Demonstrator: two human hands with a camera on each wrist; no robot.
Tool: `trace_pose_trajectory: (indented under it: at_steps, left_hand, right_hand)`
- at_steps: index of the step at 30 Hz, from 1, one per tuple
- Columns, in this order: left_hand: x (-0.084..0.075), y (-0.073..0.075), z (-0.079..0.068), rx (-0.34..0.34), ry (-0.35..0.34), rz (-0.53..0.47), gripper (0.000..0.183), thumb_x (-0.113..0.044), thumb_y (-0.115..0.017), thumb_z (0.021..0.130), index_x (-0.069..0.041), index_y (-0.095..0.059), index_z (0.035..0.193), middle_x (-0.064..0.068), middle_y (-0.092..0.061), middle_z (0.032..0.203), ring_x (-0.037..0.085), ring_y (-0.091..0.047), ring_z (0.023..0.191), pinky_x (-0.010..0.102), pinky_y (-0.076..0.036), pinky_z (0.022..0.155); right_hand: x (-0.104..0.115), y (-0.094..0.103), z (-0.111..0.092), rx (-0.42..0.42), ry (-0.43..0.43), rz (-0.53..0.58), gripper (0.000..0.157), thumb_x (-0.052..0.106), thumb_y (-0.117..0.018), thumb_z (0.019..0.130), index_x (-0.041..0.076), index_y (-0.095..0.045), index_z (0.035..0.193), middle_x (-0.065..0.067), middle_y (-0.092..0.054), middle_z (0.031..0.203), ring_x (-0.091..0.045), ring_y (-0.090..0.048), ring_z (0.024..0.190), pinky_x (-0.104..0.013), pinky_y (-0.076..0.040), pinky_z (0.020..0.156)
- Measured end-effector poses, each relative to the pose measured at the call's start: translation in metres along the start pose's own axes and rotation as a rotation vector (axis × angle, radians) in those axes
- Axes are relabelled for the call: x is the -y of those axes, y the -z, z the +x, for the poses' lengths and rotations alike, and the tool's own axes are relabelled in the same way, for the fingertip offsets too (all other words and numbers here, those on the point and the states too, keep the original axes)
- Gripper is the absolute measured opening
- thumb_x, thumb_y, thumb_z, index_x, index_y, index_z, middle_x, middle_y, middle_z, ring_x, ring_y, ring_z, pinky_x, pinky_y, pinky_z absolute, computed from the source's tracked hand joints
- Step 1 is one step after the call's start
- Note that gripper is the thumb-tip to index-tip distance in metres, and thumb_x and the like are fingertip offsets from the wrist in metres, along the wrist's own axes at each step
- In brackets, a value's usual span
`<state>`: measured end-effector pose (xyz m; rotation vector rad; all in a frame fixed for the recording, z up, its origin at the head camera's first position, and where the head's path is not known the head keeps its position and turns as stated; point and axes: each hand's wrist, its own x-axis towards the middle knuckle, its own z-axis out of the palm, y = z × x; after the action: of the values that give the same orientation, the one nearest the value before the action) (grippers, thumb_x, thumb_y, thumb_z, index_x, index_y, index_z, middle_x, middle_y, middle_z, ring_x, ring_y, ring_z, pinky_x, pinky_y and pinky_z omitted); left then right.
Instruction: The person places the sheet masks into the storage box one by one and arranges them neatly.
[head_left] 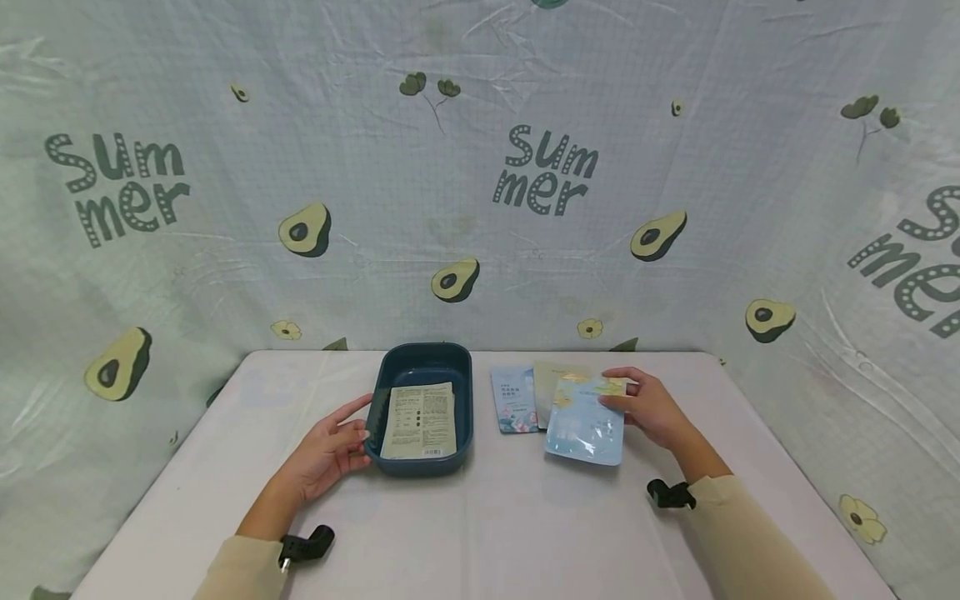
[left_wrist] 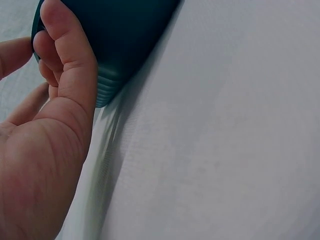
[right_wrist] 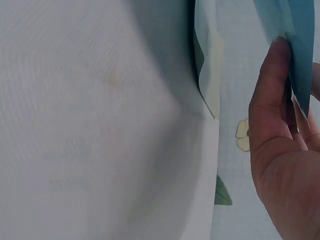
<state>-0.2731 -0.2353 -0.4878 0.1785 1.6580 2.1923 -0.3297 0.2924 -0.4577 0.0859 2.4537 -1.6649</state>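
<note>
A dark blue plastic tub [head_left: 426, 468] sits left of the table's middle, a cream packet [head_left: 418, 421] printed with small text lying inside it. My left hand [head_left: 330, 450] grips the tub's left rim; in the left wrist view its curled fingers [left_wrist: 70, 47] lie against the outer wall. My right hand [head_left: 647, 408] pinches a shiny light-blue packet [head_left: 585, 425] by its upper right side, thumb on the front and fingers behind. Held tilted, that packet partly covers a cream packet [head_left: 547, 383]. Beside it lies a blue floral packet [head_left: 513, 400].
White cloth covers the table [head_left: 495, 533]. Behind it hangs a pale curtain [head_left: 375, 275] with avocado and "summer" prints, closing in the back and both sides. Black camera mounts [head_left: 307, 546] sit at both wrists.
</note>
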Motion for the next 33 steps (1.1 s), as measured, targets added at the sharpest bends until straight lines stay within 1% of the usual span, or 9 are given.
trace_pose_trajectory:
  at_steps: [7, 14, 22, 28, 33]
  left_hand:
    - [0.0, -0.001, 0.001, -0.024, 0.009, -0.002, 0.073, -0.002, -0.051, 0.103, -0.016, -0.014, 0.165, 0.001, -0.067, 0.113, 0.012, -0.068, 0.083, 0.027, -0.06, 0.077]
    - [-0.001, -0.002, 0.0, -0.001, -0.006, -0.003, 0.074, -0.002, -0.051, 0.103, -0.013, -0.012, 0.165, 0.001, -0.067, 0.111, 0.012, -0.066, 0.083, 0.027, -0.06, 0.076]
    - [0.0, -0.001, 0.0, 0.018, -0.013, -0.023, 0.076, 0.0, -0.051, 0.102, -0.011, -0.01, 0.164, 0.001, -0.069, 0.111, 0.013, -0.069, 0.086, 0.027, -0.06, 0.076]
    - [0.0, -0.001, 0.001, 0.012, -0.008, -0.02, 0.076, -0.001, -0.051, 0.102, -0.012, -0.011, 0.165, 0.002, -0.068, 0.113, 0.013, -0.068, 0.086, 0.027, -0.06, 0.076]
    - [0.0, -0.002, 0.0, 0.008, -0.006, -0.018, 0.076, -0.001, -0.052, 0.102, -0.012, -0.011, 0.165, 0.002, -0.068, 0.113, 0.014, -0.068, 0.087, 0.026, -0.06, 0.077]
  right_hand:
    - [0.004, -0.006, 0.0, 0.024, 0.019, -0.021, 0.061, 0.02, -0.077, 0.092, 0.01, -0.051, 0.146, -0.025, -0.056, 0.139, -0.029, -0.065, 0.112, -0.035, -0.062, 0.088]
    - [0.007, -0.012, 0.001, 0.048, 0.019, -0.021, 0.058, 0.015, -0.08, 0.089, 0.009, -0.054, 0.141, -0.022, -0.062, 0.129, -0.024, -0.066, 0.1, -0.034, -0.062, 0.082]
    - [0.013, -0.019, 0.0, 0.076, 0.028, 0.012, 0.059, 0.013, -0.081, 0.087, 0.008, -0.055, 0.14, -0.02, -0.065, 0.124, -0.023, -0.067, 0.097, -0.034, -0.062, 0.081]
    - [0.018, -0.025, 0.001, 0.096, 0.033, 0.038, 0.058, 0.01, -0.081, 0.086, 0.007, -0.056, 0.139, -0.02, -0.065, 0.121, -0.023, -0.068, 0.097, -0.035, -0.062, 0.082]
    - [0.02, -0.031, 0.003, 0.113, 0.031, 0.06, 0.057, 0.009, -0.081, 0.086, 0.008, -0.056, 0.138, -0.02, -0.065, 0.123, -0.023, -0.068, 0.098, -0.035, -0.062, 0.082]
